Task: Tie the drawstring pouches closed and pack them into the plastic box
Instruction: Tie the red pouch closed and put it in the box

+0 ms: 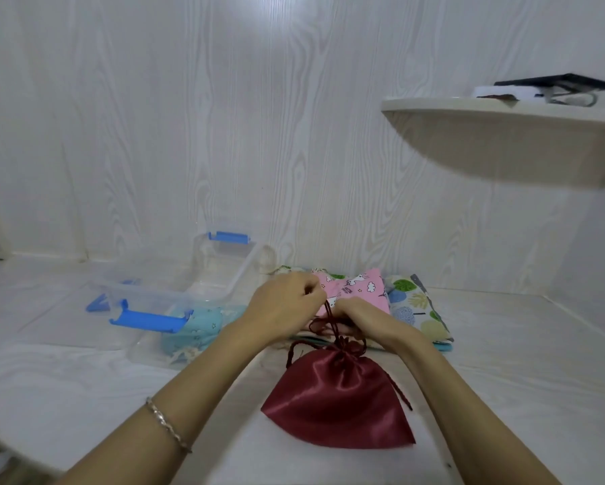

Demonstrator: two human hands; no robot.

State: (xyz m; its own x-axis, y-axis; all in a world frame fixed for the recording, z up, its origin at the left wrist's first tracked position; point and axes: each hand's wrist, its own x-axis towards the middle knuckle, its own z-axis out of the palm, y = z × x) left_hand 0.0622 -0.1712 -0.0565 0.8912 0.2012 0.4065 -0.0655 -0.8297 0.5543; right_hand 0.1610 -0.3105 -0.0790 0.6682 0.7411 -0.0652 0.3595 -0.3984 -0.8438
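— Where is the red pouch (339,404)?
— Flat on the white surface (503,379), between the two forearms, its neck gathered tight and pointing away from the person.
— And the hands?
— Both are just past the neck, close together. The left hand (283,306) has its fingers curled and pinches the cord (331,318), which runs up taut from the neck. The right hand (360,318) is curled round a loop of the same cord. Another cord end trails down the pouch's right side.
— The box (224,274)?
— Left of the hands, clear, with blue latches, open on top. A blue pouch (196,330) lies inside at its near end.
— Any other pouches?
— A pile behind the hands, by the wall: a pink pouch (357,288) on top, and a leaf-print pouch (416,306) to its right.
— Anything else?
— A bracelet (168,425) on the left wrist, and a shelf (503,141) on the wall at upper right with some dark items I cannot make out.
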